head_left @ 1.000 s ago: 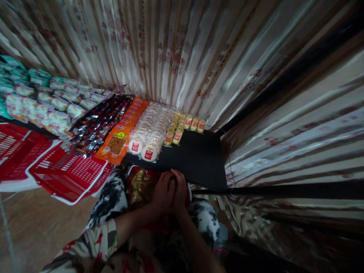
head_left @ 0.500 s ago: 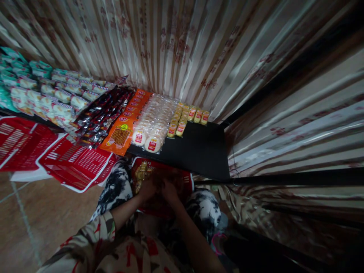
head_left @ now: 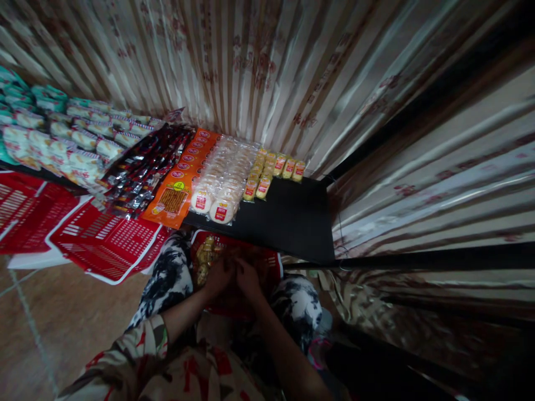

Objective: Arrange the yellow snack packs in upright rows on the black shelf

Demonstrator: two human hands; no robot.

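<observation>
A red basket (head_left: 273, 267) sits between the knees, below the front edge of a black shelf. Inside it, at the left, lies a pile of small wrapped snacks (head_left: 204, 262) in yellowish clear packaging. My left hand (head_left: 220, 275) is over the basket beside this pile, its fingers curled inward. Close against it, my right hand (head_left: 248, 277) is also closed, and the fingertips of both meet. Dim light and the hands themselves hide whatever is between the fingers.
On the black shelf (head_left: 292, 223) stand rows of small yellow packets (head_left: 262, 186), round white crackers (head_left: 221, 210), an orange snack bag (head_left: 173, 197), dark shiny packets (head_left: 140, 172) and white bags (head_left: 83, 161). Another red basket (head_left: 112, 239) is at left. A curtain (head_left: 259, 67) hangs behind.
The view has shifted slightly, so the shelf goods appear a little further left. My hands stay together over the basket, with the fingertips now closer to each other.
</observation>
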